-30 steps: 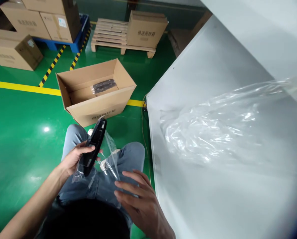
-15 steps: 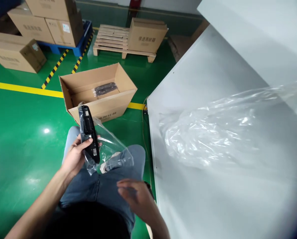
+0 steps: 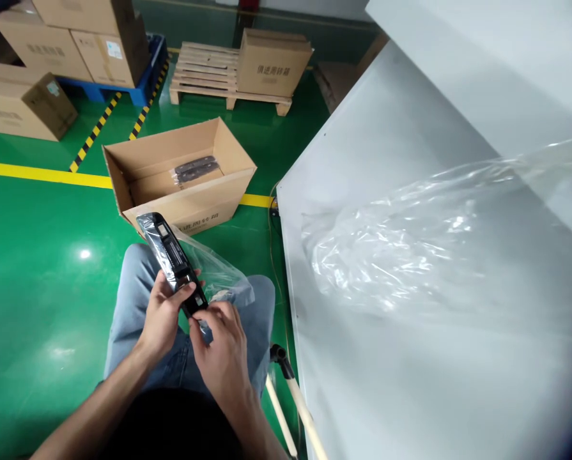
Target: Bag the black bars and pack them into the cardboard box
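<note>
The left hand [image 3: 163,316] closes around the lower part of a long black plastic piece [image 3: 169,255], which sits inside a clear plastic bag [image 3: 213,271]. The right hand [image 3: 222,351] pinches the bag narrowly, just at the piece's lower end.

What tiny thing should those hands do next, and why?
Probably the right hand should gently tug the clear plastic bag along the black plastic part. The left hand is gripping that part, the bag covers it, and the right fingertips sit at its lower end, so a small pull looks like the easiest move.
</note>
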`<state>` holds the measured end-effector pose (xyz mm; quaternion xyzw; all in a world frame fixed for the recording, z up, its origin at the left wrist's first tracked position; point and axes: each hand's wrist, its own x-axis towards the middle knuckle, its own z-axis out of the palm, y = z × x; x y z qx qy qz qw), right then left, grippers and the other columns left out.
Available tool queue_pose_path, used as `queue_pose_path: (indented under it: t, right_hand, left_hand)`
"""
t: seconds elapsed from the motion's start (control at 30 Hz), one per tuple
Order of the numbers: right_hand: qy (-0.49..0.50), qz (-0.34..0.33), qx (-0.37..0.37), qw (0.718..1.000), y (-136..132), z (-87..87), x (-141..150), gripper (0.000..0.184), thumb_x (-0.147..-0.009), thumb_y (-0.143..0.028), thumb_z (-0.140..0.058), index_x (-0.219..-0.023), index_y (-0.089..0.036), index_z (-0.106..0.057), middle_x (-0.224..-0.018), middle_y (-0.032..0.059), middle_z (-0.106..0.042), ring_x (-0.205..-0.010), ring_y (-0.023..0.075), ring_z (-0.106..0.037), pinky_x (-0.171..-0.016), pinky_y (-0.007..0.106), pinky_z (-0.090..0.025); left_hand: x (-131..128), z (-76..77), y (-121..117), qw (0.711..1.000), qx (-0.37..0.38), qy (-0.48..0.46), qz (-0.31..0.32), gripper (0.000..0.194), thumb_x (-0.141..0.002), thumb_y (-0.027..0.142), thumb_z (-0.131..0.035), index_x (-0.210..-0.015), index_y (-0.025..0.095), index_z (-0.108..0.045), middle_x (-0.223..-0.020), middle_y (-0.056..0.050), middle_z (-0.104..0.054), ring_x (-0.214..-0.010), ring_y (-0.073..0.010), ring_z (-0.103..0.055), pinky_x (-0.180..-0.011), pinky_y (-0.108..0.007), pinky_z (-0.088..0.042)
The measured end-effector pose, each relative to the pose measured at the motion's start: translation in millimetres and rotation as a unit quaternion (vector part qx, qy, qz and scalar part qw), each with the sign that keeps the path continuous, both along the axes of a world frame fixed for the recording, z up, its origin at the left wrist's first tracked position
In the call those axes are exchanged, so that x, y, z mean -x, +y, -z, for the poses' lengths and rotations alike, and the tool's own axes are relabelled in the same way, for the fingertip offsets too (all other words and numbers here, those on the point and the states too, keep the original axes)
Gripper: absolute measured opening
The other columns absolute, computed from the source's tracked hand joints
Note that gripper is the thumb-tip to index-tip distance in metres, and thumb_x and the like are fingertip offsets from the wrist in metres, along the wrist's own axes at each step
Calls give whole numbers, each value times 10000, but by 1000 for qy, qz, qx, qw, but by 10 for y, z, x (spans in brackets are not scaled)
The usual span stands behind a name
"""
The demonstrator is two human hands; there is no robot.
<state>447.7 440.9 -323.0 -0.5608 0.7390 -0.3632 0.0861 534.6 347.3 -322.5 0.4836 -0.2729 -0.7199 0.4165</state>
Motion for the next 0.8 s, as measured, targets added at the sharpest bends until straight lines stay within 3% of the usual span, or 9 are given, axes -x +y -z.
queue_pose_path:
  t: [0.17, 0.4, 0.67, 0.8]
  right_hand:
    - [75, -3, -1, 997, 46, 86, -105, 139, -933, -109, -695, -882, -224, -637, -929, 26, -699, -935, 222, -657, -866, 359, -488]
    - [190, -14, -5, 982, 128, 175, -321, 217, -1008, -38, -513, -928, -208, -621, -789, 25, -634, -735, 217, -594, -783, 383, -485]
    - [201, -65, -10, 977, 186, 214, -438, 193, -998, -44, -516, -939, -182, -637, -804, 49, -629, -721, 219, -581, -735, 379, -513]
    - [186, -109, -2, 977, 229, 310, -439, 214, -983, -39, -544, -1115, -129, -687, -894, 86, -691, -804, 231, -635, -781, 381, -535]
  left_hand:
    - [49, 58, 5, 1000, 20, -13, -6, 615, -688, 335, -961, -1219, 269, -658, -1132, -14, -798, -1002, -212, -776, -896, -315, -575]
    - [129, 119, -37, 999, 24, -23, -17, 661, -612, 379, -990, -1166, 246, -655, -1025, 2, -786, -914, -196, -764, -845, -310, -576]
    - [84, 250, -106, 999, 3, -35, 5, 714, -567, 387, -996, -1167, 225, -644, -1014, -20, -784, -854, -217, -756, -856, -362, -565]
    - [27, 280, -144, 998, -22, -50, 11, 646, -569, 353, -978, -1116, 194, -674, -1022, -41, -793, -872, -234, -753, -873, -385, -562]
